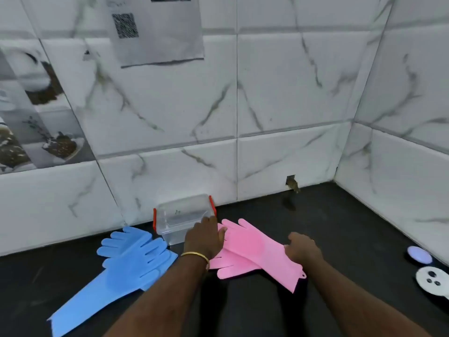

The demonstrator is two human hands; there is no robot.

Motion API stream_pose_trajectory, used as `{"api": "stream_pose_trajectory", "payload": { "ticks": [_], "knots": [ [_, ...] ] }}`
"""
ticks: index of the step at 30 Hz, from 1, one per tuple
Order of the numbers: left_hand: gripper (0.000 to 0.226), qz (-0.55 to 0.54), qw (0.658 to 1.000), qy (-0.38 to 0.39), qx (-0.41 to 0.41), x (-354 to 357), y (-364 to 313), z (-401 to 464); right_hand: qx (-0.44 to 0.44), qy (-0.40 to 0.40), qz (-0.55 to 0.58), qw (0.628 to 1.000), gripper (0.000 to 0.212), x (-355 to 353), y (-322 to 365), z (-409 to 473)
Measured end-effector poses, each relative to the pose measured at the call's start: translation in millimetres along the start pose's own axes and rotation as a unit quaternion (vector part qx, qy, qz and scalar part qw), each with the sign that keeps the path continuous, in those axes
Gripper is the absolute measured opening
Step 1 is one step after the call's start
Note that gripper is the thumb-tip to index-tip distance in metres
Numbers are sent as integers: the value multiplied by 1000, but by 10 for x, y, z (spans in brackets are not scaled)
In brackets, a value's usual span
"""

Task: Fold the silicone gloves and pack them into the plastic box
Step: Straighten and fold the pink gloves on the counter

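Two pink silicone gloves [252, 249] lie crossed on the black counter [340, 227], the upper one stretched from upper left to lower right. My left hand [202, 238] presses flat on their finger end. My right hand [302, 249] grips the upper pink glove near its cuff. Two blue silicone gloves [128, 261] lie stacked flat to the left, cuffs toward me. A clear plastic box [181, 218] with red side clips stands open against the wall, just behind my left hand; it looks empty.
White marble tiles rise behind the counter and on the right. A paper sheet with a QR code [158, 27] hangs on the wall. A lilac round object [419, 254] and a white round object [432, 279] sit at the right edge.
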State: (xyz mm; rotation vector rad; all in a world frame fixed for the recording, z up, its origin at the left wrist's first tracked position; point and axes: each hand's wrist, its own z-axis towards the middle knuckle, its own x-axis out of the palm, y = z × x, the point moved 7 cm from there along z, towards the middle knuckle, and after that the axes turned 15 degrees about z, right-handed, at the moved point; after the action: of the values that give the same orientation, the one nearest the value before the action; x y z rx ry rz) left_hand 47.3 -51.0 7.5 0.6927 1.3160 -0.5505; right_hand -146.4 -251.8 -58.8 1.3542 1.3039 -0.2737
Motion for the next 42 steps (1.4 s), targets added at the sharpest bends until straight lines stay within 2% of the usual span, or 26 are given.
{"api": "stream_pose_trajectory", "payload": {
  "ticks": [4, 9, 10, 12, 13, 15, 16, 19, 21, 23, 25, 27, 28, 31, 34, 36, 39, 42],
  "knots": [
    [48, -7, 990, 140, 25, 476, -269, -15, 58, 28, -34, 997, 47, -24, -352, 183],
    [45, -26, 979, 201, 17, 708, -532, -21, 68, 87, -48, 993, 57, 66, -504, 390],
    [44, -37, 976, 214, 18, 723, -574, -23, 59, 104, -43, 992, 50, 66, -466, 404],
    [47, -76, 963, 258, 19, 743, -678, -65, 33, 118, 0, 992, 20, 48, -351, 415],
    [50, -110, 949, 295, 9, 773, -742, -107, 24, 125, 58, 990, 17, 40, -285, 412],
    [57, -221, 888, 401, -39, 852, -920, -287, 22, 140, 229, 963, 36, 48, -154, 364],
    [64, -272, 846, 454, -68, 871, -1011, -402, 33, 155, 323, 933, 36, 68, -84, 306],
    [101, -411, 720, 548, -108, 879, -1248, -651, 94, 205, 506, 832, 12, 156, 167, 130],
    [117, -511, 633, 566, -135, 838, -1329, -748, 124, 226, 581, 772, 9, 181, 358, 39],
    [117, -624, 549, 518, -200, 789, -1332, -745, 131, 235, 624, 733, 11, 188, 515, -24],
    [101, -714, 478, 435, -269, 738, -1277, -685, 139, 242, 662, 695, 14, 215, 629, -97],
    [70, -769, 433, 354, -311, 665, -1171, -613, 138, 254, 688, 666, 20, 249, 736, -176],
    [54, -784, 420, 323, -324, 615, -1101, -589, 139, 257, 694, 658, 23, 266, 770, -215],
    [27, -802, 409, 253, -354, 442, -819, -552, 146, 256, 701, 649, 28, 322, 797, -328],
    [28, -799, 419, 186, -389, 296, -512, -548, 159, 263, 694, 651, 32, 428, 786, -477],
    [32, -799, 431, 154, -390, 179, -426, -542, 159, 270, 705, 636, 32, 521, 844, -583],
    [38, -771, 501, 78, -386, 29, -306, -531, 149, 272, 725, 615, 24, 633, 1011, -747],
    [77, -706, 593, 16, -387, -127, -22, -526, 123, 278, 741, 598, 17, 723, 1190, -925]
  ]
}}
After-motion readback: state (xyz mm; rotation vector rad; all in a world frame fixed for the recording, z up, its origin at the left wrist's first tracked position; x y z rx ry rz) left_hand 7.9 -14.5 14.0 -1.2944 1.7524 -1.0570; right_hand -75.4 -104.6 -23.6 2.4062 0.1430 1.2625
